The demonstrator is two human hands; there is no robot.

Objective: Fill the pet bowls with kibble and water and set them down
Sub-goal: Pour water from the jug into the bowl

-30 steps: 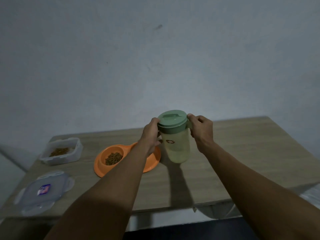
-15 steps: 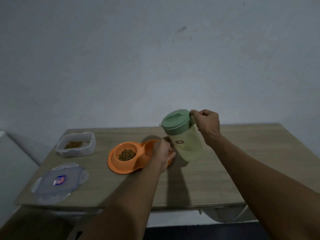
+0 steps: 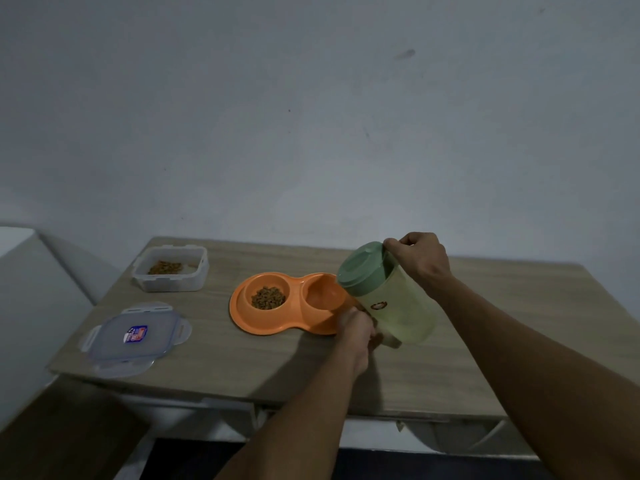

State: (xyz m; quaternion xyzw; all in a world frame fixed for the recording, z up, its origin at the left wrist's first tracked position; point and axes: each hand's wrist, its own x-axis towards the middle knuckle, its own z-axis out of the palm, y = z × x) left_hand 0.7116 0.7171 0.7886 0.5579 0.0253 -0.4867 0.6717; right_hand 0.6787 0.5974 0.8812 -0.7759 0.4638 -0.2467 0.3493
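An orange double pet bowl (image 3: 263, 323) lies on the wooden table (image 3: 502, 358). Its left cup holds brown kibble (image 3: 268, 297); its right cup (image 3: 322, 294) looks dry. A pale yellow-green pitcher (image 3: 398, 306) with a green lid (image 3: 360, 268) is tilted left over the right cup. My right hand (image 3: 420, 259) grips the pitcher near the top. My left hand (image 3: 356, 332) holds it low at the base, beside the bowl's right rim. No water stream shows.
A clear plastic container (image 3: 171, 270) with some kibble stands at the table's back left. Its clear lid (image 3: 133, 336) with a blue label lies at the front left corner. A grey wall rises behind the table. A white surface (image 3: 20, 258) sits at far left.
The pitcher has tilted further left and come lower over the bowl's right cup. My left hand went from the lid down to the pitcher's base. The view shifted right.
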